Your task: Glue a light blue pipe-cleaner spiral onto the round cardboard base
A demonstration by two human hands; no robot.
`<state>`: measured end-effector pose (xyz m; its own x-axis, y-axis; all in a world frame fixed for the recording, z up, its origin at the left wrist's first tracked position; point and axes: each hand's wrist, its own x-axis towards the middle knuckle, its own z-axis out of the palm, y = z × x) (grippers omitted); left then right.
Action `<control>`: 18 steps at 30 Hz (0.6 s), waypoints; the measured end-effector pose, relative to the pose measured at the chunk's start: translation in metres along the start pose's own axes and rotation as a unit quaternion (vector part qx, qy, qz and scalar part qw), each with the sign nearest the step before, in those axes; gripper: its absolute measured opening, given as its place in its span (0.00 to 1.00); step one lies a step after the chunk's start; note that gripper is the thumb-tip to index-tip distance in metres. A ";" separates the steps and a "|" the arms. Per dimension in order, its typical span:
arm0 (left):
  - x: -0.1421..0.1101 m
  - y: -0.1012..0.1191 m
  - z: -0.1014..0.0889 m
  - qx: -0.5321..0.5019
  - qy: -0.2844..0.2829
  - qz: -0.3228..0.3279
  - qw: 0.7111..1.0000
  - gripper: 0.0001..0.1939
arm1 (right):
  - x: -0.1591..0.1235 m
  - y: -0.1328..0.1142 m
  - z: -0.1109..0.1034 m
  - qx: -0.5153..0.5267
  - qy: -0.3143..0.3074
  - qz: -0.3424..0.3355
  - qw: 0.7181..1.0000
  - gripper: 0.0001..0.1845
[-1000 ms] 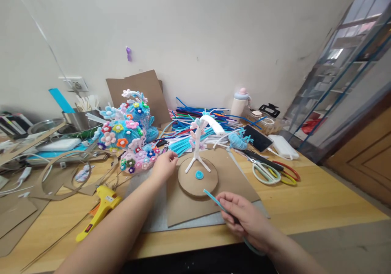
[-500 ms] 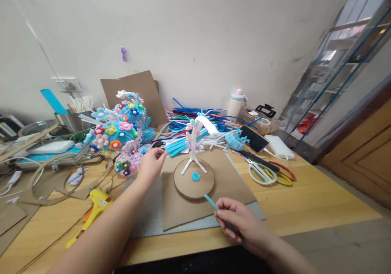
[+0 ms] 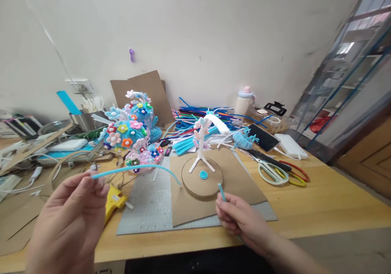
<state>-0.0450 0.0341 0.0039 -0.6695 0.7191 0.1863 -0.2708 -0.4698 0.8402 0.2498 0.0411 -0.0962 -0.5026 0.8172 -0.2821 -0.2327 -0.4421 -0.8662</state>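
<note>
My left hand pinches one end of a light-blue pipe cleaner, which arches rightward over the grey cutting mat. Between the fingers of my right hand is another light-blue pipe cleaner, its short tip pointing up. Just beyond that hand lies a round cardboard base on a cardboard sheet. A white fuzzy stand with a bent-over top and small flowers rises from the base. In front of its feet sits a flat blue coil.
Flower-covered blue decorations stand at the back left. Behind the stand are piled pipe cleaners. Scissors, a phone and a bottle are on the right. A yellow glue gun lies partly behind my left hand.
My left hand has come back toward me and left, now with a light-blue pipe cleaner in its fingers. My right hand stays near the base, and the view has shifted slightly left.
</note>
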 end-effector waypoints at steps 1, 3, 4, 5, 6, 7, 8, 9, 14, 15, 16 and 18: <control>-0.001 0.002 0.008 -0.023 -0.001 -0.013 1.000 0.06 | 0.000 -0.003 0.008 -0.011 -0.026 -0.007 1.000 0.29; -0.004 0.001 0.023 -0.068 -0.005 -0.046 0.997 0.05 | 0.003 -0.008 0.025 -0.060 -0.089 -0.021 0.994 0.31; -0.007 -0.001 0.029 -0.082 -0.011 -0.072 0.994 0.05 | 0.006 -0.010 0.034 -0.094 -0.109 -0.028 0.989 0.30; -0.011 -0.004 0.035 -0.090 -0.010 -0.085 0.992 0.05 | 0.010 -0.012 0.044 -0.131 -0.108 -0.041 0.985 0.28; -0.015 -0.008 0.040 -0.096 -0.005 -0.100 0.990 0.05 | 0.016 -0.012 0.053 -0.173 -0.093 -0.052 0.979 0.24; -0.021 -0.011 0.045 -0.101 0.005 -0.120 0.988 0.05 | 0.023 -0.013 0.062 -0.191 -0.085 -0.067 0.976 0.21; -0.026 -0.015 0.049 -0.107 0.017 -0.138 0.985 0.06 | 0.030 -0.013 0.070 -0.169 -0.089 -0.081 0.978 0.22; -0.032 -0.018 0.053 -0.112 0.026 -0.161 0.980 0.07 | 0.037 -0.012 0.078 -0.135 -0.107 -0.086 0.981 0.27; -0.046 -0.025 0.062 -0.121 0.026 -0.274 0.954 0.13 | 0.050 -0.005 0.098 -0.078 -0.234 -0.038 0.968 0.26; -0.042 -0.023 0.058 -0.126 0.020 -0.264 0.956 0.13 | 0.047 -0.003 0.097 -0.100 -0.244 -0.022 0.964 0.26; -0.036 -0.019 0.052 -0.131 0.016 -0.232 0.964 0.13 | 0.042 -0.001 0.093 -0.120 -0.244 -0.010 0.962 0.26; -0.021 -0.007 0.031 -0.117 -0.004 -0.119 0.986 0.11 | 0.031 0.001 0.078 -0.133 -0.218 -0.004 0.967 0.28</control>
<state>-0.0072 0.0383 0.0100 -0.5620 0.8271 0.0024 -0.5726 -0.3911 0.7206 0.1689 0.0371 -0.0739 -0.8179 0.5614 -0.1255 -0.0443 -0.2790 -0.9593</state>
